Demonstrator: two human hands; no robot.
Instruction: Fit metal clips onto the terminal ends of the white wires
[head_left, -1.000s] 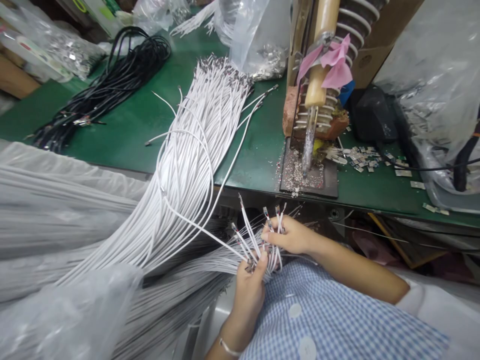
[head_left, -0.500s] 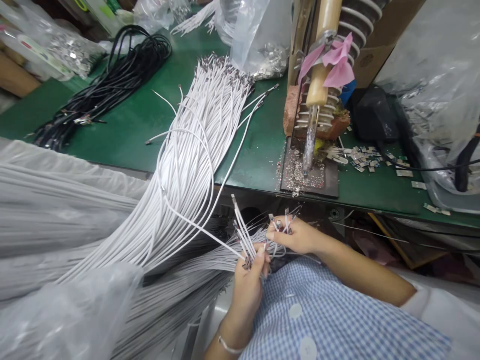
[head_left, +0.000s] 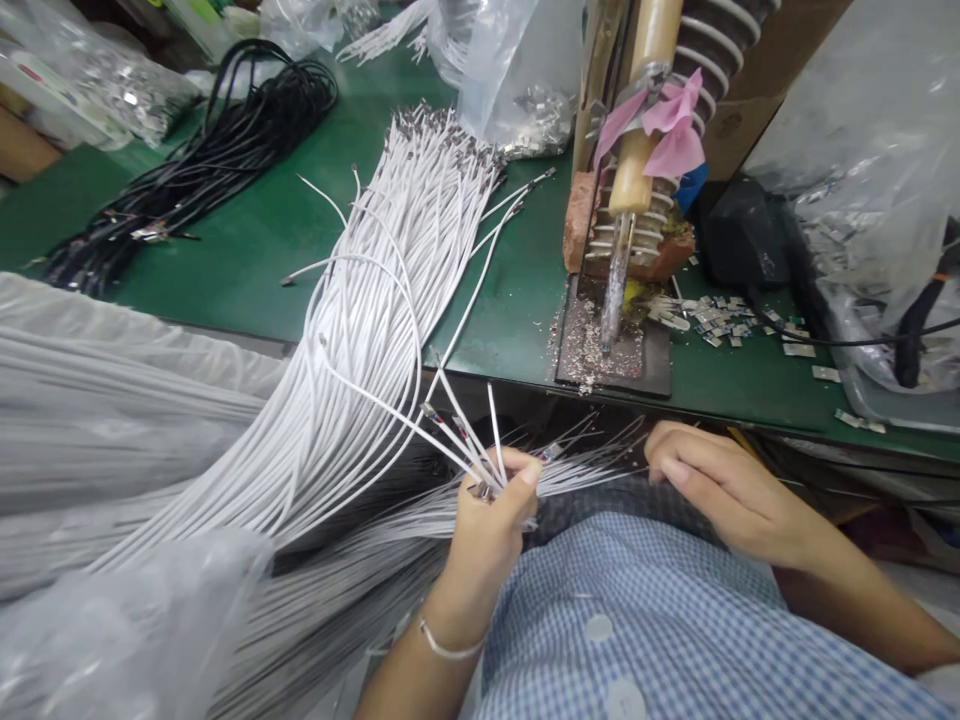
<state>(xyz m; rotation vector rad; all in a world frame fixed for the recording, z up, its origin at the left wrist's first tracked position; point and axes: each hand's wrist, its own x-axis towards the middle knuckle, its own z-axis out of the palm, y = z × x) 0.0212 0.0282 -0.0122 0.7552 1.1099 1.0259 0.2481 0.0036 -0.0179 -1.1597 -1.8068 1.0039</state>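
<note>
My left hand (head_left: 491, 525) is closed around several short-looking white cable ends (head_left: 461, 435), which fan up and out between thumb and fingers. Some of these ends carry small metal connectors. Beneath that hand, a bundle of white cables (head_left: 577, 478) runs across the lap, thin wire tips pointing right. To the right of those tips is my right hand (head_left: 720, 495), its fingers curled in and its thumb pressed against them; whatever it may hold is hidden. A large sheaf of white cables (head_left: 375, 300) lies across the bench edge beyond my left hand.
On the green bench (head_left: 510, 320), a wooden-handled soldering iron (head_left: 634, 185) points down at a solder-spattered plate (head_left: 652, 370). Small connector pieces (head_left: 720, 318) lie right of it. Black cables (head_left: 202, 160) rest at the left; plastic bags (head_left: 517, 80) of parts stand behind.
My right hand has moved right, away from the left, and the connectors seen between its fingers no longer show. My left hand has shifted slightly left with its cables.
</note>
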